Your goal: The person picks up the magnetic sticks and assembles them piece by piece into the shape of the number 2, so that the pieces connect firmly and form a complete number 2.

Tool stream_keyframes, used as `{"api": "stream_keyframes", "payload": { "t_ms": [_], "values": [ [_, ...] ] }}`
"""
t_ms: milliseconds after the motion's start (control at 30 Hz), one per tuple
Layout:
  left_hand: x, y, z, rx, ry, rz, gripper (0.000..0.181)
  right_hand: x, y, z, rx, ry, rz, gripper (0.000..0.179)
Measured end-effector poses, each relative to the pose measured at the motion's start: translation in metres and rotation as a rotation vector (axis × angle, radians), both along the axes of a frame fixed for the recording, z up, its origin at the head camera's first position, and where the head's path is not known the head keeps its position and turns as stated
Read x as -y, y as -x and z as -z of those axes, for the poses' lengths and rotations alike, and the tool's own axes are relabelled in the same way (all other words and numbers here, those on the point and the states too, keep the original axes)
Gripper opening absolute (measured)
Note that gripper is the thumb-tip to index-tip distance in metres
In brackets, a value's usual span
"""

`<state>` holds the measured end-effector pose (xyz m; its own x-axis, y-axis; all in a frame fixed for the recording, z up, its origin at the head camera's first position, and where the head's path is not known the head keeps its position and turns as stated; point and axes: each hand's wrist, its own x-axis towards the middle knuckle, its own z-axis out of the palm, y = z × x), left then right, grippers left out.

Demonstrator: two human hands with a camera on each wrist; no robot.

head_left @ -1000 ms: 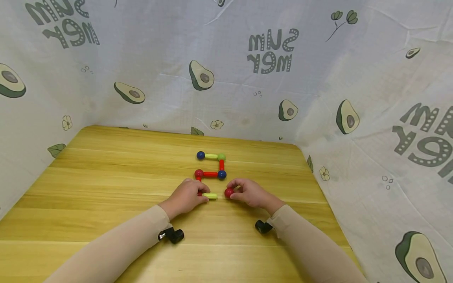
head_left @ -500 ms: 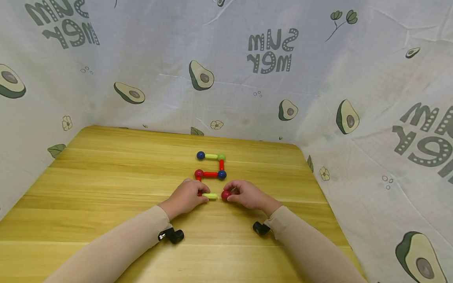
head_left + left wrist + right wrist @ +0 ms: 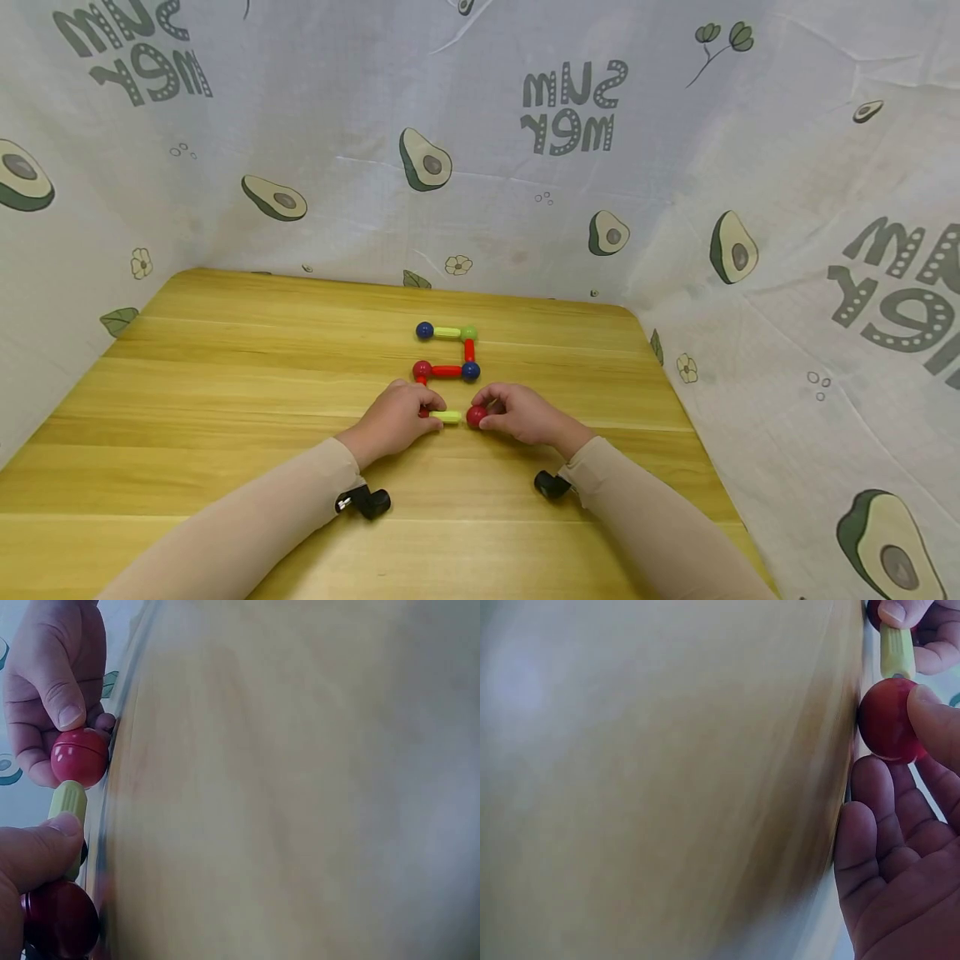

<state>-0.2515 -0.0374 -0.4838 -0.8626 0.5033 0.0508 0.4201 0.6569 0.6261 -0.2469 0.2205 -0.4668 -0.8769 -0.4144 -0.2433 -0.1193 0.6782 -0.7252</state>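
My left hand [image 3: 393, 419] pinches a yellow-green magnetic stick [image 3: 447, 417] close to its left end, the thumb [image 3: 64, 825] lying on it. A dark red ball [image 3: 61, 919] sits at that end, partly covered by the hand. Between thumb and fingers, my right hand [image 3: 525, 413] holds a bright red ball [image 3: 476, 417]. This ball is right at the stick's free end; whether they touch I cannot tell. Beyond the hands, the chain continues through a short red stick [image 3: 422, 380], mostly hidden, to another red ball [image 3: 422, 369].
Farther back, the chain zigzags through a red stick [image 3: 447, 371], a blue ball [image 3: 470, 371], an upright-running red stick [image 3: 469, 350], a green ball [image 3: 468, 333], a yellow-green stick [image 3: 447, 332] and a blue ball [image 3: 424, 331]. A printed cloth [image 3: 337, 233] borders the wooden table [image 3: 225, 375].
My right hand has moved slightly left, bringing its red ball up to the free end of the yellow-green stick. The left hand has stayed in place.
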Motion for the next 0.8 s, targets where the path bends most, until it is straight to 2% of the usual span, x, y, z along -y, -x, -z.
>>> {"api": "stream_keyframes", "payload": {
  "t_ms": [800],
  "values": [
    [0.0008, -0.0044, -0.0013, -0.009, 0.014, 0.011, 0.017, 0.0048, -0.0036, 0.0038, -0.008, 0.033, -0.022, 0.021]
  ]
}}
